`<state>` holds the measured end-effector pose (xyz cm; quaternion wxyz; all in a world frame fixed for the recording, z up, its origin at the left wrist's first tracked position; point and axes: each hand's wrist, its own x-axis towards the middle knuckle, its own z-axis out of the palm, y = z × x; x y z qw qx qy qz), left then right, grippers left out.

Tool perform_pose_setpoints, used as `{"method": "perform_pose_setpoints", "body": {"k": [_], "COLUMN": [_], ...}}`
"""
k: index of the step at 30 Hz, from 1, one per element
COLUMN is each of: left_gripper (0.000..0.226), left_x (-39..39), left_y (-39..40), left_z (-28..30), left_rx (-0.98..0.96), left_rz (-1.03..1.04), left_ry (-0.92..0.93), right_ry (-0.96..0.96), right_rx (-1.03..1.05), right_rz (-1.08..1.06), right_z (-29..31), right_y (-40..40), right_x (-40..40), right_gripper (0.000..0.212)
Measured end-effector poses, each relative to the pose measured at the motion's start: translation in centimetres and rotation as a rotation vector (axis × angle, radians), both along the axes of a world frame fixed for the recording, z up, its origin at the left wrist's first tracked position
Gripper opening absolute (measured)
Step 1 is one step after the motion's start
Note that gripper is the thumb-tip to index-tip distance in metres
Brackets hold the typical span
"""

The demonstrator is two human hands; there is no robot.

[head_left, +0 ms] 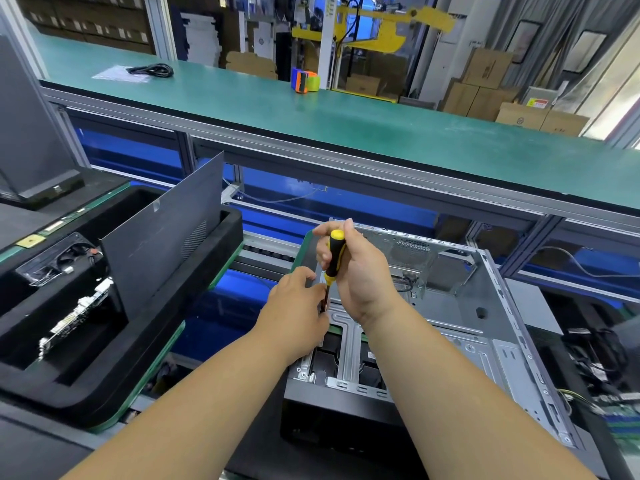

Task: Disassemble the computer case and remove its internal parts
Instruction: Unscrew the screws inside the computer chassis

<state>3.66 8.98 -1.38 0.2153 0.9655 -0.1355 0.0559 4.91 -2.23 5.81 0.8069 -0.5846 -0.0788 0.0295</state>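
The open grey metal computer case (pixel 491 327) lies on its side at centre right, its inside largely bare. My right hand (pixel 360 271) grips a yellow-and-black screwdriver (pixel 334 254) upright over the case's left wall. Below it, my left hand (pixel 298 306) pinches the screwdriver's shaft near the tip, at the case's left edge. The tip and whatever it touches are hidden behind my left fingers. A silver drive bracket (pixel 349 355) sits in the case's near end, by the black front panel (pixel 332 424).
A black foam tray (pixel 114 368) on the left holds removed boards and a fan, with the dark side panel (pixel 166 244) leaning in it. A green bench runs across the back with a cable bag (pixel 138 71) and tape dispenser (pixel 304 80). Cables and parts lie at right (pixel 595 358).
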Motion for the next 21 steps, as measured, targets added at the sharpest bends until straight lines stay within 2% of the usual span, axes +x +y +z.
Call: {"method": "perform_pose_setpoints", "body": {"k": [4,8,12,18,21], "left_gripper": [0.029,0.03,0.031,0.03,0.028], "left_x": [0.0,0.1,0.1,0.0,0.0], "left_y": [0.1,0.0,0.1,0.1,0.0], "left_z": [0.0,-0.1,-0.3,-0.5,-0.5], "left_rx": [0.015,0.016,-0.003,-0.009,-0.001], "left_rz": [0.003,-0.01,-0.007,-0.014,-0.019], "left_ry": [0.017,0.006,-0.013,-0.079,-0.106], "right_ry": [-0.026,0.003,0.048,0.06,0.058], "right_rx": [-0.031,-0.055,-0.014,-0.001,-0.007], "right_rz": [-0.005,-0.062,-0.084,-0.066,-0.062], "right_z": [0.2,0.2,0.1,-0.5,-0.7], "right_y": [0.1,-0.4,-1.0,-0.9,-0.7], "right_x": [-0.2,0.1,0.5,0.9,1.0], "right_gripper": [0.025,0.024,0.031,0.054,0.056]}}
